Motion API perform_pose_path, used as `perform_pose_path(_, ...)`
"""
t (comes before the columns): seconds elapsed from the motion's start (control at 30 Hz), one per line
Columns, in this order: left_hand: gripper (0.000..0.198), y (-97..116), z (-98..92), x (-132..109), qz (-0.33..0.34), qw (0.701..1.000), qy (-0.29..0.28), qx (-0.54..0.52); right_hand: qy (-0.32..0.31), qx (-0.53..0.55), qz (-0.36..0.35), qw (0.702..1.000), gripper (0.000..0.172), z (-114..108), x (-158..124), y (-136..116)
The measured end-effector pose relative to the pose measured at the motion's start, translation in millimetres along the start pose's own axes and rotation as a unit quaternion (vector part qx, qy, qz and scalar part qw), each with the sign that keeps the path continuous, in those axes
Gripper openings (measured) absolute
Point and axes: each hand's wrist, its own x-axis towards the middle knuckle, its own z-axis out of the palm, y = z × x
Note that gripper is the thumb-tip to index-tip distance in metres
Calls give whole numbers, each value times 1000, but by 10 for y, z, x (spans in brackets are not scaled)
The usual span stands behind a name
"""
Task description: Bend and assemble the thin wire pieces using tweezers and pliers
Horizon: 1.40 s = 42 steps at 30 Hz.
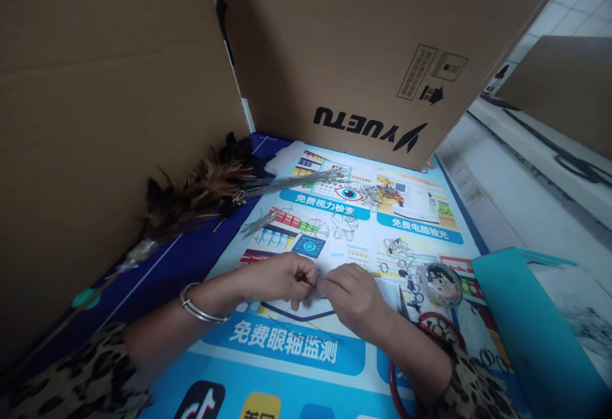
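My left hand (282, 277) and my right hand (356, 298) meet over the printed sheet (220, 368), fingertips almost touching. Both are pinched closed, and what lies between the fingers is too small and hidden to name. A faint thin strand shows just below them against the print. Beyond the hands lie bent wire loops (344, 226), a short bundle of thin straight wires (258, 224) and a longer wire bundle (296, 181). Red-handled scissors (442, 326) lie partly under my right forearm, beside a round clear-lidded container (442, 284).
Tall cardboard panels (382, 43) stand at the back and left. Brown feathers (191, 192) lean along the left side. Tangled dark wire pieces (396, 248) and small black rings (415, 294) lie right of centre. A teal open box (530, 323) with fine wires stands at the right.
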Motion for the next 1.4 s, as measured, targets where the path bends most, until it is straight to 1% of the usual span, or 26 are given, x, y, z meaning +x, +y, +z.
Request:
perform_pose_path(0.07, 9, 37, -36, -29, 24, 996, 14, 82, -3, -22, 14, 1000, 22, -14, -1, 30)
perform_pose_path(0.13, 13, 82, -57, -63, 56, 976, 42, 207, -7, -41, 34, 999, 21, -15, 0, 55)
perform_pose_path(0.2, 16, 115, -39, -92, 78, 934, 81, 340, -15, -59, 54, 997, 19, -5, 3, 63)
perform_pose_path(0.27, 17, 129, 20, -108, 78, 878, 125, 455, -32, -81, 71, 994, 18, 6, 11, 46)
perform_pose_path(0.33, 17, 131, 102, -108, 70, 822, 164, 542, -53, -108, 78, 990, 17, 10, 22, 5)
perform_pose_path(0.37, 16, 132, 143, -105, 72, 799, 176, 570, -62, -121, 76, 988, 16, 8, 29, -22)
perform_pose_path(0.4, 15, 137, 181, -100, 79, 784, 180, 589, -69, -133, 71, 986, 15, 3, 36, -51)
perform_pose_path(0.57, 13, 190, 286, -61, 115, 742, 180, 635, -93, -154, 45, 983, 12, -25, 73, -194)
perform_pose_path(0.63, 14, 188, 306, -46, 124, 732, 183, 645, -103, -160, 56, 980, 10, -23, 81, -235)
perform_pose_path(0.77, 7, 120, 341, -29, 133, 729, 191, 644, -99, -168, 87, 977, 10, 7, 66, -263)
perform_pose_path(0.93, 6, 78, 357, -16, 137, 725, 200, 645, -89, -166, 84, 978, 11, 31, 32, -229)
perform_pose_path(1.1, 7, 99, 360, -7, 126, 726, 183, 651, -105, -161, 83, 978, 9, 18, 35, -225)
perform_pose_path(1.23, 9, 115, 375, -21, 117, 723, 181, 656, -100, -165, 90, 977, 10, 7, 35, -235)
perform_pose_path(1.33, 11, 109, 378, -30, 119, 724, 194, 652, -102, -151, 114, 977, 12, 7, 34, -204)
perform_pose_path(1.4, 14, 77, 362, -23, 122, 731, 209, 638, -102, -125, 142, 977, 13, 12, 33, -160)
